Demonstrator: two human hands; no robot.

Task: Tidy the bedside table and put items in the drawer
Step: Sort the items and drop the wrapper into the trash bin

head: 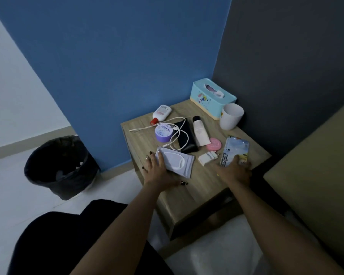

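Our left hand [159, 169] lies on the left end of a pack of wipes [177, 162] at the near-left edge of the bench [197, 191]. Its fingers [160, 158] are straight and spread apart on the pack, with the thumb beside the pack's near corner. Our right hand [234, 171] covers the near end of a scissors packet [235, 149] at the right edge. 1 finger reaches along the packet, but we cannot tell whether the rest clamp it.

Between the 2 hands sits a white charger plug [208, 158]. Just behind it is a pink compact [213, 144], touching a white tube [200, 132] that lies beside a black case [186, 136]. A white cable [176, 127] loops over the case and a purple jar [163, 132]. A bottle with a red cap [161, 114] lies at the far-left edge. A tissue box [211, 98] and a white cup [231, 116] fill the far-right corner. The drawer front is in shadow. A black bin [60, 167] stands on the floor left of the bench.
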